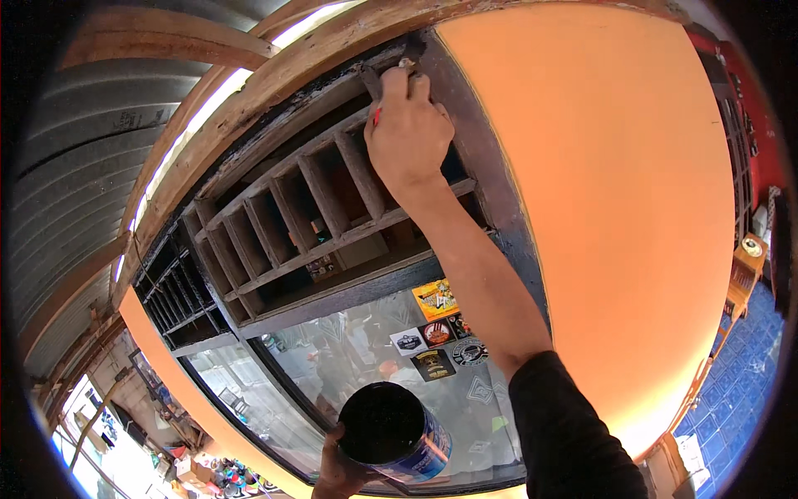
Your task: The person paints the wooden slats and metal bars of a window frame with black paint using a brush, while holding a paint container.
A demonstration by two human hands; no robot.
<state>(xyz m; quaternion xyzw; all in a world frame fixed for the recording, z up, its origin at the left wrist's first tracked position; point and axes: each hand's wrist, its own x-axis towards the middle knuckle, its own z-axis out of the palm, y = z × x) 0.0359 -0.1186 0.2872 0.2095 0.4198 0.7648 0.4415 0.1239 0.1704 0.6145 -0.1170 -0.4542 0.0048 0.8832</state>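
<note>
The right hand (407, 133) is closed around a brush (376, 87) at the top corner of the dark frame (490, 179), so paint may smear the orange wall (615, 191) beside it, or the open can (395, 432), gripped by the left hand (337, 474) far below the frame, may tip.

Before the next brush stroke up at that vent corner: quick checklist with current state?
1. Right hand grips the paintbrush: ok, fingers closed around it.
2. Brush tip on the dark frame at the top corner: ok, though bristles are mostly hidden.
3. Left hand holds the paint can from below: ok.
4. Can level: not ok, mouth tilted toward the camera.
5. Paint level in can: cannot tell, inside looks uniformly black.
6. Orange wall free of dark smears beside the frame: ok where visible.
</note>
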